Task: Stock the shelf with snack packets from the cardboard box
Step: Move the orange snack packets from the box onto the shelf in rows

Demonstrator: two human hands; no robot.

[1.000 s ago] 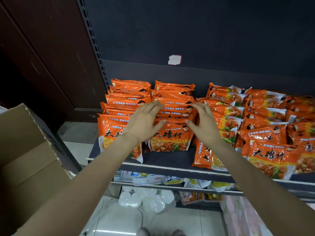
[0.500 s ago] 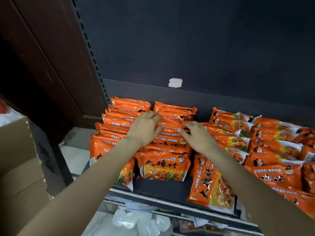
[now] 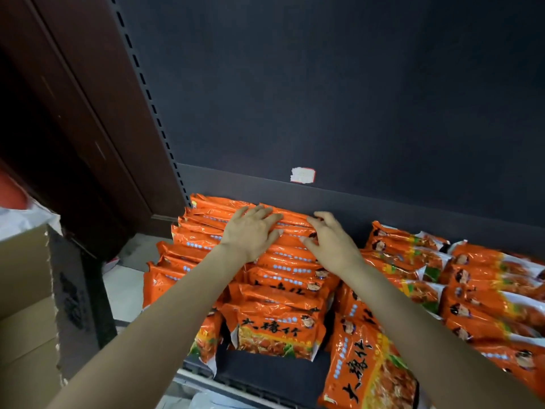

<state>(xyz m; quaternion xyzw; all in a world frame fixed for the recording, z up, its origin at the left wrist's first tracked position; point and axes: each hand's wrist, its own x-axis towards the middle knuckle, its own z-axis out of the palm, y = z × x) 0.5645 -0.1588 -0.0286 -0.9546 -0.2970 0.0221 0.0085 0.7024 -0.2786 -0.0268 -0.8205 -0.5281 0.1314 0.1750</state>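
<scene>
Our two hands press on rows of orange snack packets on a dark shelf.

Our left hand [image 3: 250, 231] lies flat, fingers straight, on the middle row of packets [image 3: 283, 261]; our right hand [image 3: 331, 242] touches it with fingers slightly bent. The cardboard box [image 3: 26, 305] sits at left, beside the shelf [image 3: 265, 373].

Left hand [image 3: 250, 231] flat, right hand [image 3: 331, 242] fingers bent

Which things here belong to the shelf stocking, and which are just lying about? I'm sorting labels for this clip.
Part of the job:
- left hand and right hand, on the middle row of orange packets
- shelf
- cardboard box

Just lying about:
- white sticker on the back panel
- brown door frame
</scene>
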